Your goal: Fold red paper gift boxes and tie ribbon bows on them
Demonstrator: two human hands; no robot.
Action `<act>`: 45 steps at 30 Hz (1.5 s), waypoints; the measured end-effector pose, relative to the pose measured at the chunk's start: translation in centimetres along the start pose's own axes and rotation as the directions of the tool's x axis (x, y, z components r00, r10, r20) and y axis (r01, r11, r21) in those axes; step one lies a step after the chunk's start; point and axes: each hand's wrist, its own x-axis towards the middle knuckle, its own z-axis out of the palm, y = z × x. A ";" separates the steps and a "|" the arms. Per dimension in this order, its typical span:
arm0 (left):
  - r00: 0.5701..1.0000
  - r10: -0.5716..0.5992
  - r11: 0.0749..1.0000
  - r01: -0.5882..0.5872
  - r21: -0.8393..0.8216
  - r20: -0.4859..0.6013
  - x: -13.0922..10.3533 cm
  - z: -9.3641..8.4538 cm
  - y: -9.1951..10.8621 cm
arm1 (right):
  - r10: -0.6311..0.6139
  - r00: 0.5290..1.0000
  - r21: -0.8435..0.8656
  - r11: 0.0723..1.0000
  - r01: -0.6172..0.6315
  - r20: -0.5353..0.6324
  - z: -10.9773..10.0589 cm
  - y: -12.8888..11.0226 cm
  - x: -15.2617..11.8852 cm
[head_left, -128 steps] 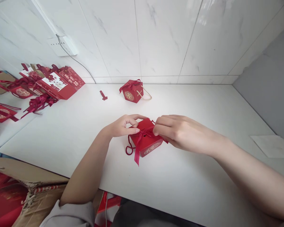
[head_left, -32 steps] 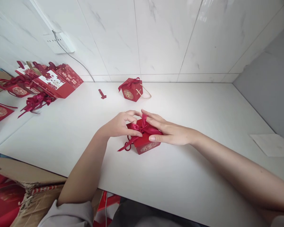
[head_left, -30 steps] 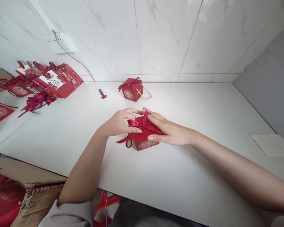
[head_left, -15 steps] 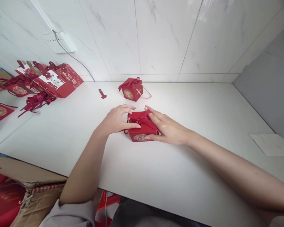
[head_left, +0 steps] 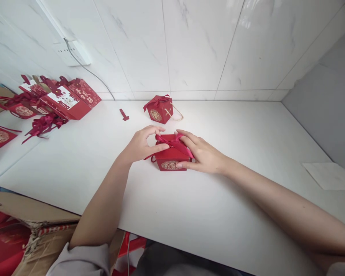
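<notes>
A red gift box (head_left: 172, 155) with a gold round print on its front stands on the white table (head_left: 207, 218). A dark red ribbon (head_left: 175, 142) is tied in a bow over its lid. My left hand (head_left: 145, 143) is at the box's left side, its thumb on the lid by the knot and its fingers curved round the left loop of the ribbon. My right hand (head_left: 199, 151) rests along the right side, fingers over the lid and ribbon, thumb against the front face.
Behind stands a finished-looking red box (head_left: 160, 109) with a rope handle. A small red strip (head_left: 124, 114) lies left of it. Red boxes (head_left: 71, 101) and loose ribbons (head_left: 47, 122) crowd the left. A torn carton (head_left: 37, 245) is at lower left, white paper (head_left: 330, 175) at right.
My left thumb has shifted slightly up and left on the lid, near the knot. Both hands and the box have otherwise hardly moved.
</notes>
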 end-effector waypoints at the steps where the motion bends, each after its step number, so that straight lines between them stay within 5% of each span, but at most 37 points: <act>1: 0.999 0.026 0.997 -0.028 -0.068 -0.028 0.0 0.0 -0.1 | -0.012 1.000 0.005 1.000 0.013 -0.028 0.4 0.4 0.0; 6: 0.983 0.060 0.998 -0.061 -0.004 -0.171 -0.1 -0.5 -0.4 | -0.041 0.992 0.042 0.998 0.046 -0.120 1.6 1.2 -0.3; 12: 0.996 -0.025 0.999 0.030 0.046 -0.091 -0.1 -0.8 0.6 | -0.030 0.993 0.104 0.994 0.042 -0.118 0.6 0.1 -0.2; 17: 0.995 -0.056 0.998 0.055 0.022 0.086 -0.5 -0.6 3.1 | 0.025 0.997 0.210 0.978 -0.010 -0.072 -1.1 -1.0 -1.9; 23: 0.979 -0.038 0.998 0.047 -0.043 0.198 -3.0 2.7 6.1 | 0.171 0.985 0.276 0.947 -0.164 -0.003 -3.7 -3.6 -6.9; 26: 0.989 -0.083 0.990 0.096 -0.103 0.122 -4.3 4.9 6.9 | 0.314 0.949 0.301 0.909 -0.289 -0.035 -5.2 -5.1 -8.9; 31: 0.986 -0.135 0.983 0.121 -0.139 -0.097 -5.5 7.0 7.7 | 0.542 0.822 0.349 0.814 -0.463 -0.174 -6.7 -6.8 -10.4; 34: 0.974 -0.156 0.969 0.119 -0.215 -0.166 -5.8 7.5 8.0 | 0.535 0.821 0.341 0.823 -0.454 -0.198 -5.9 -7.6 -10.2; 40: 0.961 -0.218 0.936 0.156 -0.316 -0.169 -5.5 7.6 7.6 | 0.544 0.788 0.449 0.804 -0.390 -0.288 -3.2 -8.1 -9.5; 45: 0.953 -0.300 0.838 0.238 -0.491 -0.051 -4.7 7.7 6.4 | 0.683 0.703 0.684 0.610 -0.400 -0.198 -3.4 -7.1 -10.3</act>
